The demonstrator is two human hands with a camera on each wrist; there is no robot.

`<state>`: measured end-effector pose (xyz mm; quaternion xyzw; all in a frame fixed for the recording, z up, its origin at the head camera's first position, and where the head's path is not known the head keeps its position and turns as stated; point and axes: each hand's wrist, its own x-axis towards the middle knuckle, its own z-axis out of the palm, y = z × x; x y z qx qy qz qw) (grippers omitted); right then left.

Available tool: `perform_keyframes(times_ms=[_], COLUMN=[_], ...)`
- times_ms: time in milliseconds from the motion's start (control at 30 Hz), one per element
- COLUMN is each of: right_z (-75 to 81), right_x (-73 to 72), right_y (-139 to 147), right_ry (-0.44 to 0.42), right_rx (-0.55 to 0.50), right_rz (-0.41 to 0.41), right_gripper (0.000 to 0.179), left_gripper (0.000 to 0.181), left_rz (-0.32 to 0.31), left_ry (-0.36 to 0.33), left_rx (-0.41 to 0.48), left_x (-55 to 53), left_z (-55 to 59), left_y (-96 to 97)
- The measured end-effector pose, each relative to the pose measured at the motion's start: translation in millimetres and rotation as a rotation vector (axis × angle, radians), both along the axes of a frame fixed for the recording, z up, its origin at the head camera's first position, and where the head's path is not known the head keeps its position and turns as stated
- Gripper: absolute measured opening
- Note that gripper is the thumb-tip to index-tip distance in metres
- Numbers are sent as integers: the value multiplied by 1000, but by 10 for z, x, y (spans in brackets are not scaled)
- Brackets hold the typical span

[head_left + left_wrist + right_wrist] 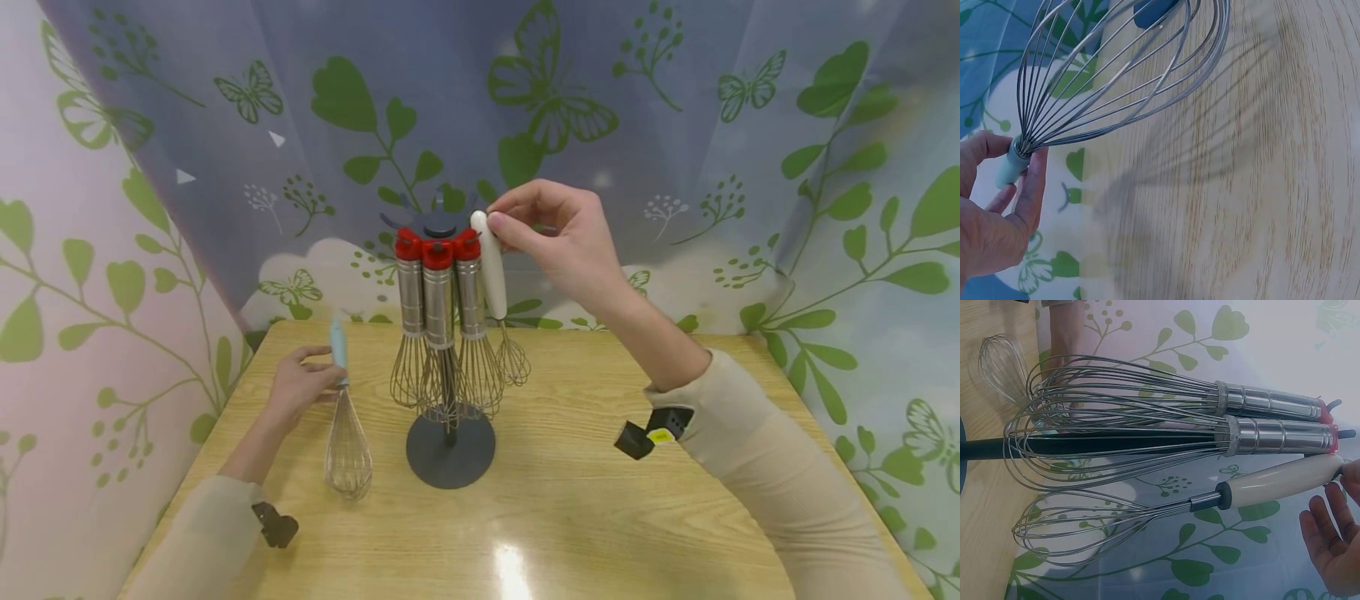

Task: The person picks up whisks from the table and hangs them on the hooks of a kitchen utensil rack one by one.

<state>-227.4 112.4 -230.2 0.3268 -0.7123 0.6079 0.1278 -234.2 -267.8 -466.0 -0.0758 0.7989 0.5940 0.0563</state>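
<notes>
My left hand grips a whisk by the lower end of its pale blue handle, left of a dark whisk stand. In the left wrist view, the thumb and fingers pinch that handle just behind the wire loops, which show above the table. At the stand's top, my right hand pinches the top end of a smaller whisk with a white handle. The right wrist view shows this white-handled whisk beside the hanging ones; whether its loop sits on a hook cannot be told.
Several steel-handled whisks with red tops hang from the stand's hooks. The stand's round base rests on a wooden table. Behind and at the sides hangs a cloth with green leaves and butterflies.
</notes>
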Motion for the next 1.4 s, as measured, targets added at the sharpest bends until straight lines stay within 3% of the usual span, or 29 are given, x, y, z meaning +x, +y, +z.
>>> perform_keyframes(times_ms=[333,900,1400], right_z=[-11,-8,0], right_x=[4,9,11], right_y=[7,5,-5], right_ry=[-8,4,13], right_rx=[2,-4,3], right_rz=[-7,-8,-8], right_gripper=[10,11,11], left_gripper=[70,70,70], left_rz=[-7,-4,-17], left_ry=[21,47,116], left_rx=[29,-13,-37], left_x=[70,170,215], left_z=[144,321,480], left_y=[139,348,486])
